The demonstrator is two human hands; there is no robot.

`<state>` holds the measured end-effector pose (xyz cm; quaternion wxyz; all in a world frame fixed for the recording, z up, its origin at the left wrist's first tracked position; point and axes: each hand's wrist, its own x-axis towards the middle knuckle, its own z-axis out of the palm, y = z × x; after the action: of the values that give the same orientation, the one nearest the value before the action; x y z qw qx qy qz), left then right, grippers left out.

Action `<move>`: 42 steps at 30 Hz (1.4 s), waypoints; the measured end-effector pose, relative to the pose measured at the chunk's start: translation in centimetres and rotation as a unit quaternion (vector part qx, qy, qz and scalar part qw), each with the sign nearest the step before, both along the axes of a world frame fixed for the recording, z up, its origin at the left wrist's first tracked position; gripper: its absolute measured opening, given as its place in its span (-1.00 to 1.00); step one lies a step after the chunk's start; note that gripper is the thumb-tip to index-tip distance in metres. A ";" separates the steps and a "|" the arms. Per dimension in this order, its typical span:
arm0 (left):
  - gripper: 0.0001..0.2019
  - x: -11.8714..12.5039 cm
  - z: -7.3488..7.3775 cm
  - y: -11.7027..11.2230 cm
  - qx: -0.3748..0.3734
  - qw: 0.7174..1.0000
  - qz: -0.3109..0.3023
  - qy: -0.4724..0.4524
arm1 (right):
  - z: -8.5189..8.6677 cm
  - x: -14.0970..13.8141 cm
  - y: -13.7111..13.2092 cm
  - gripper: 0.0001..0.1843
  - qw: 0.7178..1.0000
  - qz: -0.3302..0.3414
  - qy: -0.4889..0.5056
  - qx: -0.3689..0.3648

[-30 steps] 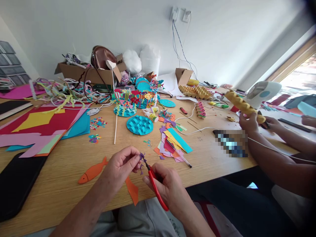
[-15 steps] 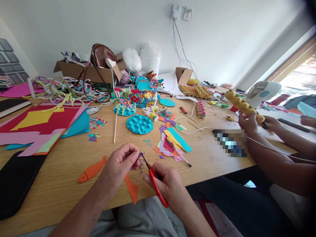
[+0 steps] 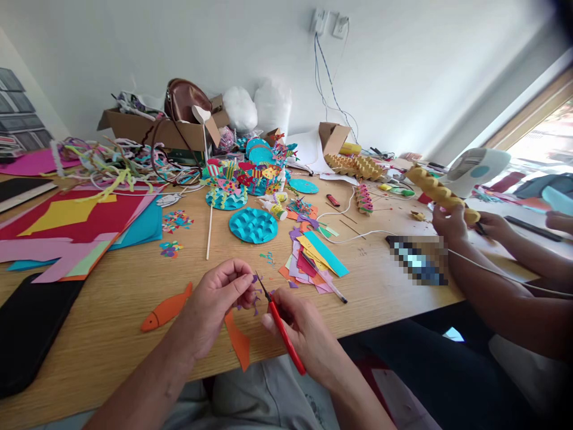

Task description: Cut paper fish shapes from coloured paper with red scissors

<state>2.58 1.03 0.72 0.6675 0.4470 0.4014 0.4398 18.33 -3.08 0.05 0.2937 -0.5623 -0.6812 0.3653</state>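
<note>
Between thumb and fingers, my left hand [image 3: 228, 292] pinches a tiny piece of purple paper [image 3: 255, 278]. My right hand [image 3: 298, 325] is wrapped round the red handles of a pair of scissors [image 3: 283, 334], whose dark, narrow blades point up beside the purple piece. Small purple scraps [image 3: 256, 304] lie on the table just behind the fingertips. An orange paper fish [image 3: 166, 309] with a drawn eye rests left of my left wrist. Below my hands, an orange paper offcut [image 3: 237, 341] reaches toward the table edge.
Ahead stand a blue wavy paper disc [image 3: 253, 225], glue bottles [image 3: 274, 208] and a decorated fish model [image 3: 226, 191]. Paper strips [image 3: 322, 254] and a pen [image 3: 338, 294] lie right of centre. At right, a co-worker's hands [image 3: 452, 222] hold a yellow spiral piece [image 3: 441, 194].
The scissor blades have come slightly away from the purple paper, and my right hand has tilted a little. My left hand keeps its pinch almost in place.
</note>
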 end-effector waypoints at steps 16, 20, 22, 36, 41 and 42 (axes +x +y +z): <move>-0.88 0.6 0.3 -0.5 -0.006 0.999 0.029 -0.027 | -0.1 -0.6 0.1 -0.58 0.998 -0.008 0.067 -0.021; -0.89 0.7 0.2 -0.5 0.001 0.999 0.031 -0.035 | -0.3 -0.6 0.2 -0.58 0.998 -0.015 0.057 -0.013; -0.89 0.8 0.1 -0.4 0.003 0.999 0.028 -0.035 | -0.4 -0.6 0.3 -0.57 0.998 -0.023 0.052 -0.012; -0.89 0.6 -0.1 -0.4 -0.004 0.999 0.035 -0.014 | -1.0 -0.1 0.2 -0.56 0.999 -0.028 0.039 0.003; -0.87 0.5 -0.1 -0.2 -0.008 0.999 0.040 -0.004 | -1.2 0.0 0.1 -0.57 0.999 -0.029 0.025 -0.008; -0.88 0.5 -0.2 -0.2 -0.007 0.999 0.040 -0.003 | -1.2 -0.1 0.1 -0.57 0.999 -0.030 0.024 -0.008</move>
<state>3.10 0.88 0.57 0.6536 0.4249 0.4201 0.4645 18.27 -2.95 -1.19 0.3158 -0.5762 -0.6538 0.3753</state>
